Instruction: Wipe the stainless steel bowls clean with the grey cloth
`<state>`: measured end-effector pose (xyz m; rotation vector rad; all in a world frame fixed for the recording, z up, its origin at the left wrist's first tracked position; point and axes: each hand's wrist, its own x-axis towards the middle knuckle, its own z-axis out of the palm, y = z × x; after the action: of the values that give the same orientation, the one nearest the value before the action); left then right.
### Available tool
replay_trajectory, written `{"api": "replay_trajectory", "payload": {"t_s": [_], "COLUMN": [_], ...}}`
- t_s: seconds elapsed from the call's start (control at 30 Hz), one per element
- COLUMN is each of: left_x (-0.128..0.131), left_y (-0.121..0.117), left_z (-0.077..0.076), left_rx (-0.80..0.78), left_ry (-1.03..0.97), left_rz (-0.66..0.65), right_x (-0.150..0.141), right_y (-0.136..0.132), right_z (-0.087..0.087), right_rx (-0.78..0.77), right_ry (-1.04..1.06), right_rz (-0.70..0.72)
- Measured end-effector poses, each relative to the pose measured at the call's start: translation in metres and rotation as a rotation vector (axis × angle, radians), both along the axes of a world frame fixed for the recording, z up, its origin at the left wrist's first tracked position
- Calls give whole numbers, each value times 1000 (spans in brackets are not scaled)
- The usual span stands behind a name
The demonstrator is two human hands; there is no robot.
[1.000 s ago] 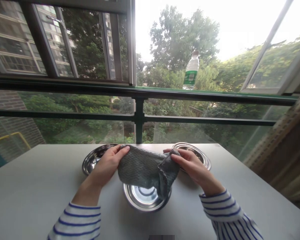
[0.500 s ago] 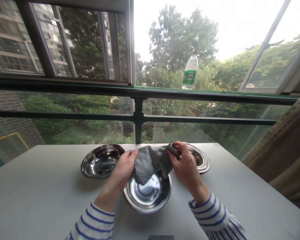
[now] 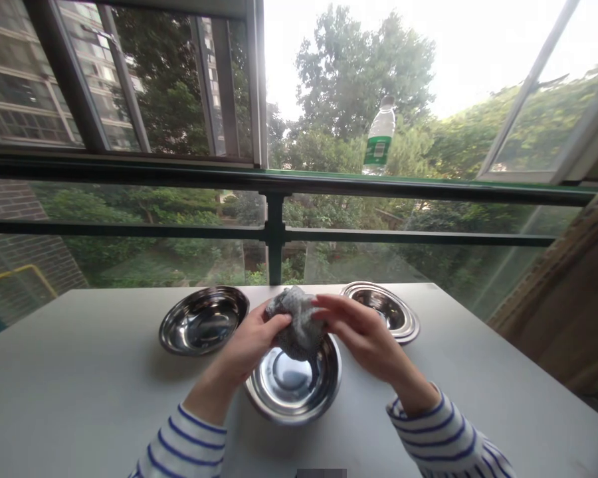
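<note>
A grey cloth (image 3: 299,325) is bunched up above the middle steel bowl (image 3: 293,392), covering part of its far rim. My left hand (image 3: 259,332) is closed on the cloth's left side, thumb on top. At the other side, my right hand (image 3: 361,328) has its fingers stretched out and a little apart, their tips touching the cloth's right edge. An oval steel bowl (image 3: 204,325) sits to the left, just beyond my left hand. Behind my right hand is another steel bowl with a wide rim (image 3: 409,325), partly hidden by that hand.
All the bowls stand on a white table (image 3: 104,398). Beyond its far edge runs a dark railing (image 3: 179,178) before windows and trees. A clear bottle with a green label (image 3: 377,149) stands at the railing. A brown curtain (image 3: 573,285) hangs at the right.
The cloth, stretched between both hands before, is now gathered into a bundle nearer my left hand. My right hand's fingers have loosened from their pinch and straightened.
</note>
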<state>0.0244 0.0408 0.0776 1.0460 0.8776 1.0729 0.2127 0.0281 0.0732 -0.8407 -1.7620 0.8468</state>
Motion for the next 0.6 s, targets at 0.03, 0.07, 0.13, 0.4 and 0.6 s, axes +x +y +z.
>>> {"api": "replay_trajectory", "payload": {"t_s": [0.03,0.07,0.13,0.4,0.6], "left_x": [-1,-2,-2,3,9], "left_y": [0,-1,-2,-3,-1], "left_z": [0,0,-2,-3,-5], "left_rx": [-9,-16,-26,0,-32], "left_ry": [-13,-33,-77,23,44], "left_rz": [-20,-47,-102,-132,19], "right_x": [4,7,13,6,-3], "right_y": [2,4,6,10,1], "right_z": [2,3,5,3,0], "right_rx": [25,27,-56,-19,472], "right_ry": [-7,-22,-62,-97,-449], "right_rz": [-127,-216,-208,-177,-206]}}
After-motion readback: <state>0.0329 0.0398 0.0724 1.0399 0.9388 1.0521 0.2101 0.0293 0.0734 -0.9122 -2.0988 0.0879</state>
